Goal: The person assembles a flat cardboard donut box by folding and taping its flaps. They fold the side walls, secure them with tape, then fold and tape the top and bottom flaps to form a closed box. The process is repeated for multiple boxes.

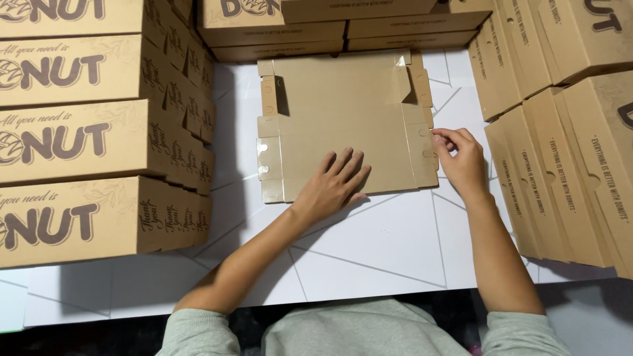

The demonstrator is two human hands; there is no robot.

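Packing workspace: stacked printed cardboard boxes [99, 142] all around.

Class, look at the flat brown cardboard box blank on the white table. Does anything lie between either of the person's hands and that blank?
Nothing visible does. The left hand rests palm-down directly on the flat brown cardboard box blank, near its front edge. The right hand pinches the blank's right side flap with its fingertips. The stacked cardboard boxes stand off to the sides.

Plain brown flat cardboard [343, 118] on a white, grey-lined table [369, 244].

White table [369, 244]: flat cardboard blank [343, 125] (unfolded), stacked boxes [86, 132].
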